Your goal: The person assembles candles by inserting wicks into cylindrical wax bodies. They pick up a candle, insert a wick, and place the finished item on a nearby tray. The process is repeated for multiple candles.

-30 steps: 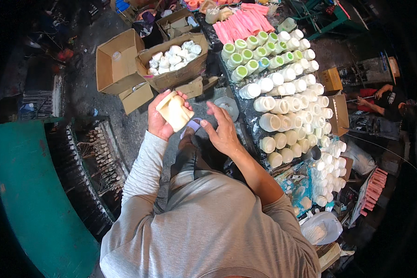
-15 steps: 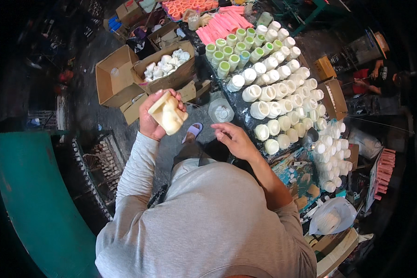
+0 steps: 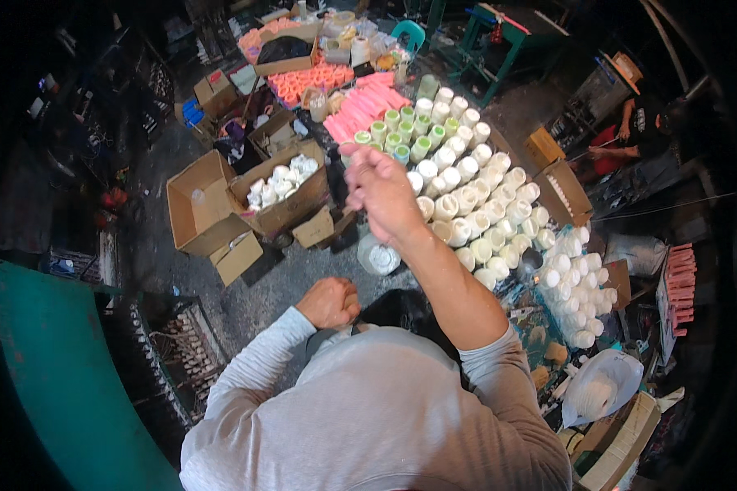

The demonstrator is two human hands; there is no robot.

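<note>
My left hand (image 3: 329, 301) is closed in a fist close to the front of my body. Whatever its fingers may enclose is hidden. My right hand (image 3: 381, 195) reaches forward over the near left corner of the cup-shaped pieces, its fingers bent and apart, with nothing visible in them. By its fingertips stand pale green-topped cups (image 3: 402, 133), and the hand covers some of them. White cup-shaped pieces (image 3: 469, 198) stand in close rows to the right of my forearm. The cream-coloured moulded piece is out of sight.
A carton (image 3: 282, 214) holding white lumpy pieces stands left of the table, beside an open carton (image 3: 190, 204). A clear container (image 3: 380, 257) is on the floor. Pink sticks (image 3: 367, 110) lie behind the cups. A person (image 3: 630, 139) sits at the far right.
My left hand has come down toward my body, and the cream piece it held has gone from view. My right hand has moved forward over the green-topped cups. The view has tilted up.
</note>
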